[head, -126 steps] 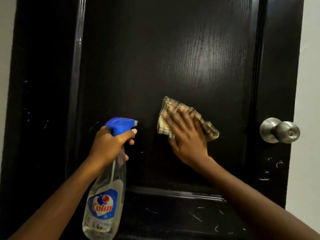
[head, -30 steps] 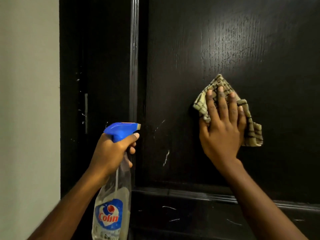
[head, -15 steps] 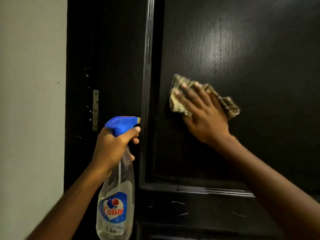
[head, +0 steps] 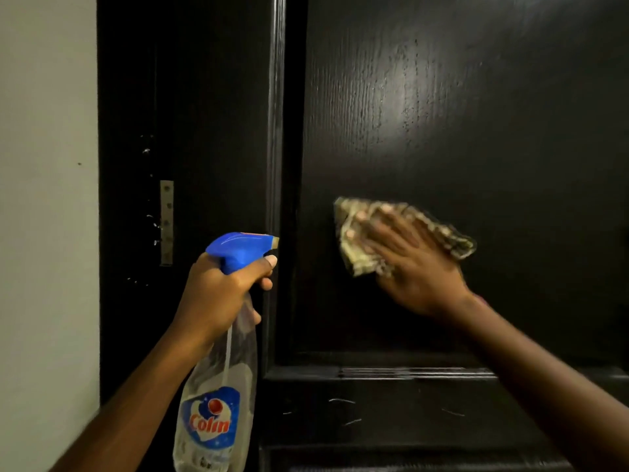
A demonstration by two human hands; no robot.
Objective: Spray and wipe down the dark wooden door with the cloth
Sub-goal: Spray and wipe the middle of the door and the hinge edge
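Note:
The dark wooden door [head: 442, 114] fills most of the view, its recessed panel glossy with grain. My right hand [head: 415, 270] presses a checked beige cloth [head: 360, 253] flat against the panel's lower left, fingers spread and pointing left; the hand and cloth are blurred by motion. My left hand [head: 218, 294] grips the neck of a clear spray bottle [head: 218, 396] with a blue trigger head [head: 238, 248], index finger on the trigger. The nozzle points at the door's raised moulding.
A pale wall [head: 44, 233] runs down the left. The dark door frame [head: 136, 97] carries a metal hinge plate [head: 166, 222] and small white specks. A horizontal rail [head: 391, 372] crosses below the panel, with pale scratches on the lower panel.
My right hand has slid the cloth down and to the left across the panel, turning from fingers-up to fingers-left. The left hand and bottle have stayed nearly still.

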